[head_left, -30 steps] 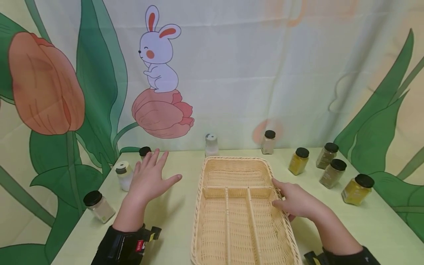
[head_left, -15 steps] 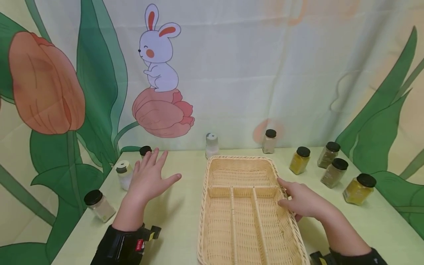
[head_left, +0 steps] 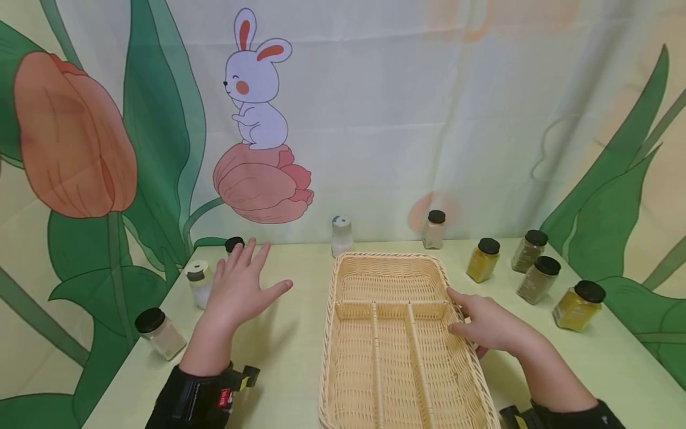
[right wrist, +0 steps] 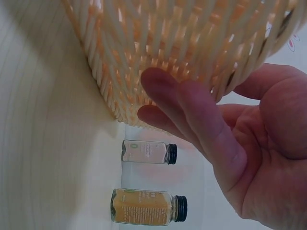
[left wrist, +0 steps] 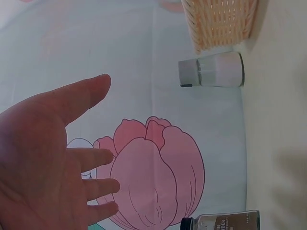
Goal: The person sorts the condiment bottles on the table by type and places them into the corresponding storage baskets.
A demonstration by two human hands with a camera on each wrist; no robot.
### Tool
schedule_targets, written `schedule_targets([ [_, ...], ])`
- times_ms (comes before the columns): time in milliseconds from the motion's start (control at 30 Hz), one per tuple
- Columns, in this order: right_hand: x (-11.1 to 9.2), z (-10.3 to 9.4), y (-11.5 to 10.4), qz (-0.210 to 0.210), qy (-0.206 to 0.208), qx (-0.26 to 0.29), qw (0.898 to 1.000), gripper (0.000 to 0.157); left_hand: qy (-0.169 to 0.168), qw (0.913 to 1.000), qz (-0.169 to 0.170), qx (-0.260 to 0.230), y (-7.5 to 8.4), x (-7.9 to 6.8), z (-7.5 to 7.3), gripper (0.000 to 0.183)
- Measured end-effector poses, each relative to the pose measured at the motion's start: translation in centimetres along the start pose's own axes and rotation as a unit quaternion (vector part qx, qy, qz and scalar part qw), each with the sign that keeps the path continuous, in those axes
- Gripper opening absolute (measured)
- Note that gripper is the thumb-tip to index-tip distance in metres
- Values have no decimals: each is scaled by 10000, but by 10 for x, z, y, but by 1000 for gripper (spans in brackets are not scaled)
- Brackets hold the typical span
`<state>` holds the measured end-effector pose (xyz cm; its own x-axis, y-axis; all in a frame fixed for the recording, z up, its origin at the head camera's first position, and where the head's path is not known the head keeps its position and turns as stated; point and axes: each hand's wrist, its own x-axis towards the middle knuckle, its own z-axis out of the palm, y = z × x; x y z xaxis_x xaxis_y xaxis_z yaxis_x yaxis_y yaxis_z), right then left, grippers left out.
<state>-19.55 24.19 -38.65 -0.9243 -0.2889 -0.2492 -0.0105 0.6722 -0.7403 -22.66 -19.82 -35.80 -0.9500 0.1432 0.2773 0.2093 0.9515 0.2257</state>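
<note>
A pale wicker basket (head_left: pixel 395 357) with dividers lies on the table, its near end cut off by the head view's lower edge. My right hand (head_left: pixel 490 325) grips its right rim, thumb over the inner side; in the right wrist view the fingers (right wrist: pixel 204 112) lie along the woven outer wall. To the left, my left hand (head_left: pixel 236 292) is held up with fingers spread, holding nothing. It partly covers a black-capped jar (head_left: pixel 234 245) behind it and stands beside a white-topped shaker bottle (head_left: pixel 200 283).
A clear-glass jar (head_left: pixel 161 335) sits near the left edge. Behind the basket are another shaker (head_left: pixel 342 236) and a pale spice jar (head_left: pixel 434 230). Several black-lidded jars, including a yellow one (head_left: pixel 579 305), stand right of the basket. A printed cloth (head_left: pixel 364 119) hangs behind the table.
The basket has shifted a little to the right, along with the right hand on its rim, and is now still. The left hand has stayed nearly in place.
</note>
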Motion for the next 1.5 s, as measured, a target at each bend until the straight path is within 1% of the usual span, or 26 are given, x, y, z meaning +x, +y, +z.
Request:
schedule_targets([
  [233, 0, 0, 0, -27, -31, 1, 10000, 79, 305, 9995, 36, -50, -8, 1, -7, 92],
  [333, 0, -1, -1, -11, -17, -27, 10000, 79, 405, 9990, -85, -149, -14, 1, -11, 91],
  [467, 0, -1, -3, -34, -12, -55, 10000, 79, 408, 9983, -322, -270, -22, 2, -14, 91],
  [567, -1, -1, -3, -56, -16, -37, 10000, 79, 429, 9976, -438, -318, -29, 2, -15, 91],
  [767, -2, -1, -2, -53, 5, -75, 10000, 79, 680, 9949, -627, -408, -43, 3, -17, 87],
  [900, -1, -1, -1, -39, 10, -98, 9999, 79, 836, 9916, -827, -539, -51, 3, -15, 79],
  [1033, -1, -1, 0, -35, 2, -93, 10000, 79, 881, 9880, -1089, -650, -59, 4, -11, 74],
  [1233, 0, -1, 0, -66, -28, -101, 9999, 80, 690, 9860, -1361, -673, -70, 5, -2, 71],
  [1400, -1, -1, 0, -168, -15, -192, 9997, 80, 719, 9827, -1541, -728, -78, 7, 7, 68],
  [1500, 0, -1, 1, -137, 31, -229, 9996, 79, 726, 9800, -1680, -780, -81, 8, 11, 68],
])
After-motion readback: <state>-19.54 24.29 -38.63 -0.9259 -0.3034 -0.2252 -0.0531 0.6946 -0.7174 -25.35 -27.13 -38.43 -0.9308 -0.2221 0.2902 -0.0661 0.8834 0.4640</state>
